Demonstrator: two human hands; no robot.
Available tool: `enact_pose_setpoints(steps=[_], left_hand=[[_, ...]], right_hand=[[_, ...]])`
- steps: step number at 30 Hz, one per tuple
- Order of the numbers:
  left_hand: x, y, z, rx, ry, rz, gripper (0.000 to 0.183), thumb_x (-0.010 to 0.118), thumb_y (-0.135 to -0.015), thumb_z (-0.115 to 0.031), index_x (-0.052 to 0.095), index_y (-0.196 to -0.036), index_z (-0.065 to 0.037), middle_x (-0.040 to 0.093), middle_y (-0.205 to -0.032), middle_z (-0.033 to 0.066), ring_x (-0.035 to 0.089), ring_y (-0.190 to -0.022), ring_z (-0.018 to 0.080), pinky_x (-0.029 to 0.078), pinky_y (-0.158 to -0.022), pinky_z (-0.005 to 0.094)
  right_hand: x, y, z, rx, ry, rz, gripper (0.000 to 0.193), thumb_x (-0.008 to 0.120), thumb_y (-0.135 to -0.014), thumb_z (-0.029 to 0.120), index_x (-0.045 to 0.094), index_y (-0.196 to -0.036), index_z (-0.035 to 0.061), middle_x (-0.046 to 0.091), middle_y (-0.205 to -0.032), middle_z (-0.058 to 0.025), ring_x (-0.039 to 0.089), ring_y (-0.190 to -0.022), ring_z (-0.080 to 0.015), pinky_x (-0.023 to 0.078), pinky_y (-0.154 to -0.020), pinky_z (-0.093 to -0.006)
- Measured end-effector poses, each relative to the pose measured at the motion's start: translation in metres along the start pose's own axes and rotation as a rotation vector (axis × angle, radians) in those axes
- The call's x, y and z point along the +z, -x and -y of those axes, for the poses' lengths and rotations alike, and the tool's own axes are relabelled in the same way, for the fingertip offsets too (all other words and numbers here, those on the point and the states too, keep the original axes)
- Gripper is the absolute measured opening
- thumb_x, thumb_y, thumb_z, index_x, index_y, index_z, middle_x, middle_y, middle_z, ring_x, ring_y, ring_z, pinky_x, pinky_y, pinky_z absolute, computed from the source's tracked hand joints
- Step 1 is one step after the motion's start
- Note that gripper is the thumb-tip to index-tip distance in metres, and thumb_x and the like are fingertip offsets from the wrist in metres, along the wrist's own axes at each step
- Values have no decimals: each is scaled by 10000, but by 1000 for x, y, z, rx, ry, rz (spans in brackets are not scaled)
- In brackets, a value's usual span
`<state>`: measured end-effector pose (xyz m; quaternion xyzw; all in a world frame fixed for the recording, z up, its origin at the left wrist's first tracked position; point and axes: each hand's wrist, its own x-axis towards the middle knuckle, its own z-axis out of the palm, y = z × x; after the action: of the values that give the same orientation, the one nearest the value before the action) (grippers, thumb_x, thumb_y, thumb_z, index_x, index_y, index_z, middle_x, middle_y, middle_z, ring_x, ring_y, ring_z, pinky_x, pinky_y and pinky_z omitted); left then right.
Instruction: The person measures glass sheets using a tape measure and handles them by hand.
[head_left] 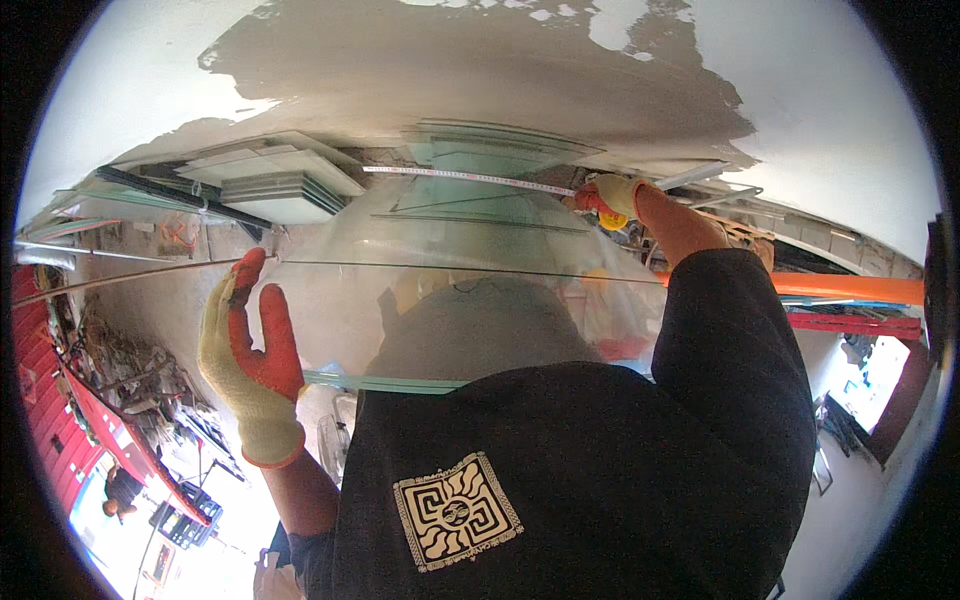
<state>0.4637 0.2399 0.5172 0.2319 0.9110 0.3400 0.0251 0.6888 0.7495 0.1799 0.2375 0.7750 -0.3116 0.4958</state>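
A large clear glass sheet (330,310) lies in front of me, its near edge against my dark shirt. My left hand (255,360), in a cream glove with a red coated palm, is at the sheet's left side. Its fingers and thumb are apart, with nothing held between them; whether it touches the glass I cannot tell. Farther off on the right, my right hand (612,195), also gloved, is closed around a tape measure (614,221) with a yellow case. The white tape blade (465,176) runs out leftward from it across the far glass.
Stacked glass panes (285,192) lie at the far left beside a dark metal bar (180,196). A patchy plaster wall (480,70) rises behind. An orange bar (850,288) is at the right. At the lower left, beyond a red panel (130,430), another person (120,490) is visible.
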Motion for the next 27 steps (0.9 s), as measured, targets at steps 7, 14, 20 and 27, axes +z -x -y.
enact_pose_setpoints(steps=[7, 14, 20, 27], left_hand=[[-2, -6, -7, -17, -87, 27, 296, 660, -1052, 13, 706, -1343, 43, 772, -1346, 180, 730, -1260, 264, 551, -1122, 428], [-1, -11, -13, -58, -157, 90, 306, 641, -1079, 15, 696, -1378, 46, 749, -1383, 166, 702, -1274, 232, 521, -1155, 407], [-4, -18, -13, -129, -179, 116, 326, 654, -1074, -5, 695, -1394, 43, 754, -1376, 153, 702, -1281, 227, 515, -1159, 398], [1, -23, -22, -117, -220, 99, 344, 708, -1034, -71, 743, -1369, 0, 795, -1297, 136, 744, -1188, 226, 547, -1100, 405]], right_hand=[[-8, -18, -31, -288, 328, -3, 356, 574, -1039, 422, 787, -1155, 162, 790, -1017, -62, 664, -888, -237, 523, -847, -447], [-5, -41, -51, -238, 354, 27, 426, 546, -1060, 454, 744, -1302, 164, 769, -1306, -173, 733, -1157, -403, 554, -973, -545], [20, -105, -124, -607, 342, -63, 282, 630, -1067, 330, 719, -1262, 147, 759, -1092, -57, 696, -988, -272, 550, -866, -430], [4, -84, -97, -301, 404, 10, 257, 602, -1044, 193, 706, -1279, 189, 756, -1299, -119, 726, -1165, -371, 590, -947, -497]])
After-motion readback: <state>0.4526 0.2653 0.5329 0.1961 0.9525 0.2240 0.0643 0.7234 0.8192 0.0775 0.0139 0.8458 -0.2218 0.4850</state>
